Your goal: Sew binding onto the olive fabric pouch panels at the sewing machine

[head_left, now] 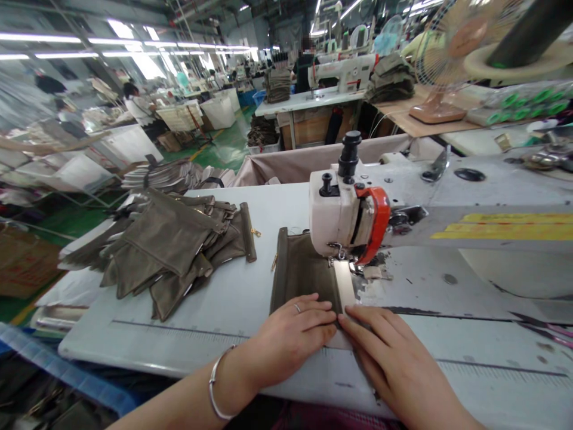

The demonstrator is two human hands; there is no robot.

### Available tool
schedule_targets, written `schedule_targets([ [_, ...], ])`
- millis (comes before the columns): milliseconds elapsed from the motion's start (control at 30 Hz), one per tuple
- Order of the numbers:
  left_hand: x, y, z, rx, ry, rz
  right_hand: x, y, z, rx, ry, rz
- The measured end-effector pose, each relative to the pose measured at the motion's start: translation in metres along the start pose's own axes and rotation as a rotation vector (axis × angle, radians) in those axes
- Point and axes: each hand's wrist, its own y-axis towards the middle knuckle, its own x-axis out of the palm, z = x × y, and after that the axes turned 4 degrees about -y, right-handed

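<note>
A dark olive fabric panel with a zipper pull at its left side lies flat under the head of a white sewing machine. Along the panel's right edge runs a pale strip, passing beneath the presser foot. My left hand rests flat on the panel's near part, fingers stretched out toward the strip. On the strip's near end and the fabric edge lies my right hand, its fingers extended and pressing down. The two hands' fingertips almost meet. What lies under the right palm is hidden.
A heap of olive fabric pieces lies left on the white table. Scissors sit at the right edge. Behind the machine stands a pink cloth-lined bin. A fan and other people are farther back.
</note>
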Motion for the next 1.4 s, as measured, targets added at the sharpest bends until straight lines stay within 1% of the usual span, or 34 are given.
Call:
schedule_targets([
  [167,0.000,0.005,-0.009,0.009,0.027,-0.026,0.000,0.004,0.000,0.002,-0.016,-0.005],
  [333,0.000,0.012,-0.018,-0.005,0.081,-0.071,0.001,0.010,0.004,0.004,-0.046,-0.043],
  [500,0.000,0.020,-0.027,-0.011,0.140,-0.081,-0.003,0.024,0.007,0.004,-0.052,-0.028],
  [667,-0.005,0.032,-0.033,-0.019,0.162,-0.107,-0.006,0.038,0.013,-0.014,-0.060,-0.030],
  [800,-0.009,0.037,-0.035,-0.005,0.156,-0.106,-0.005,0.037,0.019,-0.015,-0.042,-0.008],
  [1000,-0.010,0.033,-0.040,-0.031,0.140,-0.134,-0.003,0.034,0.021,-0.011,-0.008,0.008],
  [1167,-0.015,0.032,-0.046,-0.037,0.154,-0.047,-0.003,0.035,0.020,-0.005,-0.013,-0.014],
  [1233,-0.018,0.033,-0.048,-0.012,0.157,-0.066,-0.003,0.036,0.020,-0.005,-0.017,-0.010],
  [1333,-0.021,0.035,-0.050,0.033,0.178,-0.138,-0.003,0.036,0.020,-0.003,-0.025,-0.006],
  [1400,-0.022,0.036,-0.050,0.054,0.169,-0.152,-0.003,0.036,0.020,-0.001,-0.026,-0.013],
])
